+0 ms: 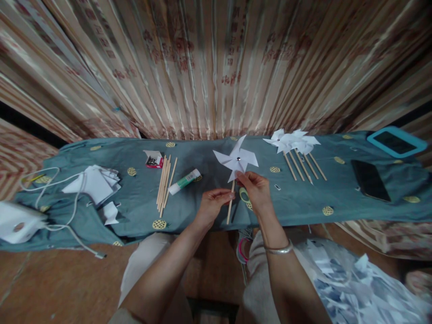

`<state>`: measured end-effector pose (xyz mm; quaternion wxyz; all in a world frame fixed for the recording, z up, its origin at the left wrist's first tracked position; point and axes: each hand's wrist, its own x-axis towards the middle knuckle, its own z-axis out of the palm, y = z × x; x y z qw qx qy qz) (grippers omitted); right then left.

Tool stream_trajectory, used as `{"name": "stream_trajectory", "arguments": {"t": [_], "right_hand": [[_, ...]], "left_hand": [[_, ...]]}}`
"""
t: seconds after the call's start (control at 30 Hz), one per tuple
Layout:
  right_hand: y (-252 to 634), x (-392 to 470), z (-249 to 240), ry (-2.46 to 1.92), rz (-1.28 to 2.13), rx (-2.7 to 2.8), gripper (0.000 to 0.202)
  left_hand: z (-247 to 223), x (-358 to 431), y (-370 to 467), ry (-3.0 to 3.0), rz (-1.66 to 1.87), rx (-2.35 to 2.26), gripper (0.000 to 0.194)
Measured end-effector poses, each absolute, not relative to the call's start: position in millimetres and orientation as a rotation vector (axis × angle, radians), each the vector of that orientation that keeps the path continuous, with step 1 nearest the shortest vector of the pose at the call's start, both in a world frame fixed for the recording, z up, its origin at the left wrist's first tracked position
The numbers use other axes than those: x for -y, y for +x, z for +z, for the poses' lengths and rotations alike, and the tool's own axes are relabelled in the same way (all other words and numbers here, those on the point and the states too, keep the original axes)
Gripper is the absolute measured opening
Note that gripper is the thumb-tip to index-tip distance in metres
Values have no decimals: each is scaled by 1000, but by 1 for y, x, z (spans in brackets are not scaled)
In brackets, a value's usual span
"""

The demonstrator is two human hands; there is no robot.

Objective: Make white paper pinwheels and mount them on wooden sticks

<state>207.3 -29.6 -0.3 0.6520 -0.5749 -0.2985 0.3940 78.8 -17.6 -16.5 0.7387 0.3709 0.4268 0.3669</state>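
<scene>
A white paper pinwheel [239, 159] with a shiny pin at its centre stands over the middle of the cloth-covered table, on a thin wooden stick [230, 211]. My left hand [216, 202] pinches the stick below the paper blades. The fingers of my right hand [254, 186] are closed on the pinwheel's lowest blade, near the top of the stick. Beside my right hand lies something with a green ring handle [243, 194], partly hidden. A green and white glue stick [185, 181] lies left of my hands.
Loose wooden sticks [165, 184] lie beside an open box of pins [154, 160]. Cut white paper [97, 183], a white cable and a white device [20, 222] are at left. Several pinwheels [292, 141], a black phone [370, 180] and a blue-framed tablet [396, 141] are at right.
</scene>
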Motion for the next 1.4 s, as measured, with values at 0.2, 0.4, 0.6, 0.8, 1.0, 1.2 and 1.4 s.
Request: {"name": "stream_trajectory", "arguments": {"t": [0.2, 0.4, 0.6, 0.8, 1.0, 1.2, 1.4], "right_hand": [[209, 29, -3, -1315, 889, 700, 38], [208, 29, -1, -1342, 871, 745, 40], [207, 31, 1, -1398, 855, 834, 42], [207, 40, 3, -1595, 799, 997, 44], [206, 45, -1, -1572, 849, 1082, 37], [209, 47, -6, -1497, 896, 1057, 37], [214, 46, -7, -1468, 900, 1008, 42]], "left_hand": [[-17, 18, 80, 832, 801, -933, 27], [-16, 18, 80, 849, 801, -932, 27], [-14, 18, 79, 851, 806, -938, 29], [-18, 15, 78, 839, 821, -925, 30], [-19, 16, 81, 811, 841, -908, 31], [-16, 18, 83, 801, 828, -897, 32], [-19, 19, 84, 809, 813, -898, 31]]}}
